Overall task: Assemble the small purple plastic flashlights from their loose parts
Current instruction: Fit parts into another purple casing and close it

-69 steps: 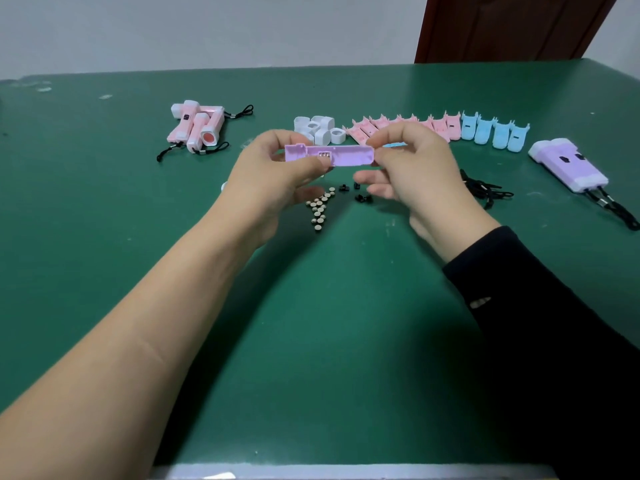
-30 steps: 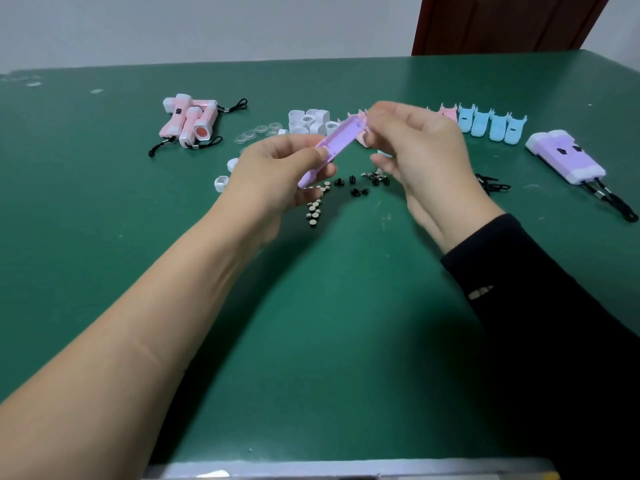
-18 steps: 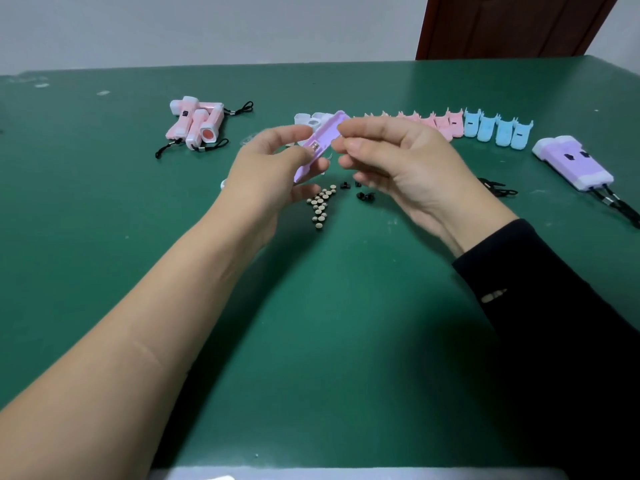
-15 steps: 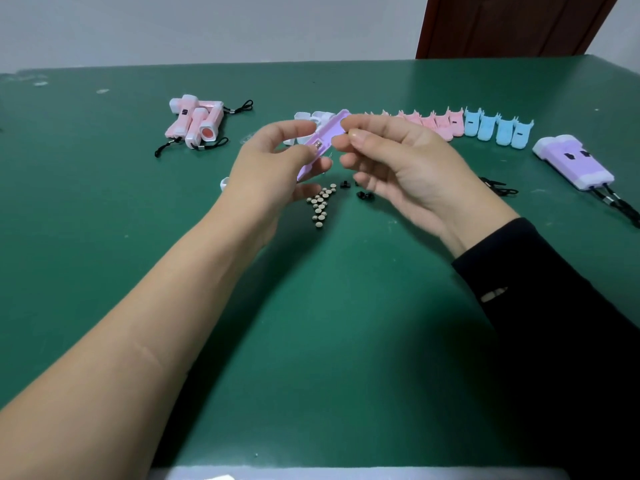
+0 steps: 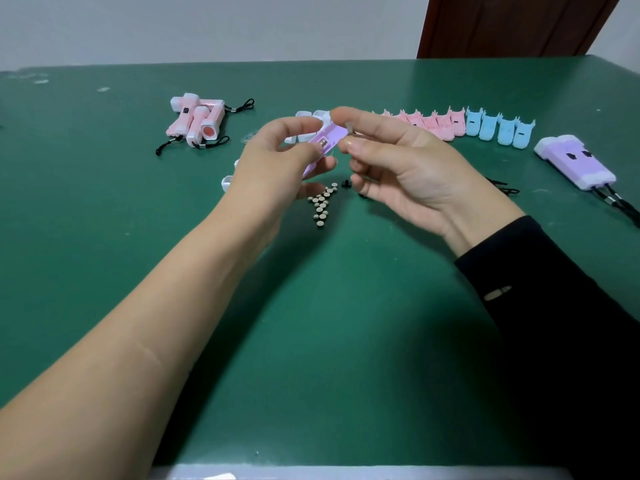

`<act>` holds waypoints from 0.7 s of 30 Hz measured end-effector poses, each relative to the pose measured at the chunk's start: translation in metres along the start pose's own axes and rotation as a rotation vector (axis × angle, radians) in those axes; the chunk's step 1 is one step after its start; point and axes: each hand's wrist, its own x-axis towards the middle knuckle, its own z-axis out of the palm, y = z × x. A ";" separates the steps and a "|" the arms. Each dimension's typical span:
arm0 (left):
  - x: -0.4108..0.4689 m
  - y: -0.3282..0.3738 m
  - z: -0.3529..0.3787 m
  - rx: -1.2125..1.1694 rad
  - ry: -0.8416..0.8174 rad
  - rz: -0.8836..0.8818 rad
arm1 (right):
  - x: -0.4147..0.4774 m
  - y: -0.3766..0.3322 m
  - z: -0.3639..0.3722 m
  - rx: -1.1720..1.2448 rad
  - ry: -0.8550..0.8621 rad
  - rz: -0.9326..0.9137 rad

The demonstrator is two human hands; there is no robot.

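A purple flashlight shell half hangs above the table's middle, open side up, with small metal cells seated inside. My left hand grips its near end between thumb and fingers. My right hand is just right of the shell's far end and pinches a small grey metal strip between thumb and forefinger, right next to the shell. Two assembled purple flashlights lie at the far right with black straps.
Button cells lie in a cluster under my hands, beside small black parts. Behind are white caps, a row of pink shells, blue shells and pink assembled flashlights. Black cords lie right.
The shell swung from level to pointing away and up. My right hand let go of its far end and now pinches a small metal strip beside it.
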 end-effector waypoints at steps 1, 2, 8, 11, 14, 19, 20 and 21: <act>0.000 0.000 0.000 0.000 0.000 0.004 | 0.000 0.000 0.000 -0.015 -0.006 -0.003; 0.000 0.000 0.000 0.000 0.000 0.009 | 0.000 0.000 0.001 -0.029 -0.011 -0.006; -0.002 -0.001 0.001 0.010 -0.016 0.057 | -0.002 -0.002 0.003 -0.092 0.046 0.008; -0.002 -0.001 0.001 0.031 -0.023 0.092 | -0.001 -0.001 0.003 -0.070 0.113 0.026; -0.003 -0.001 0.002 0.074 -0.028 0.127 | 0.000 -0.001 0.003 -0.030 0.154 0.052; -0.003 -0.001 0.002 0.116 -0.038 0.139 | 0.000 -0.001 0.001 0.063 0.206 0.132; -0.003 -0.001 0.002 0.123 -0.043 0.142 | 0.000 -0.001 0.001 0.081 0.209 0.145; -0.003 -0.002 0.002 0.129 -0.047 0.146 | 0.000 -0.001 0.001 0.094 0.208 0.158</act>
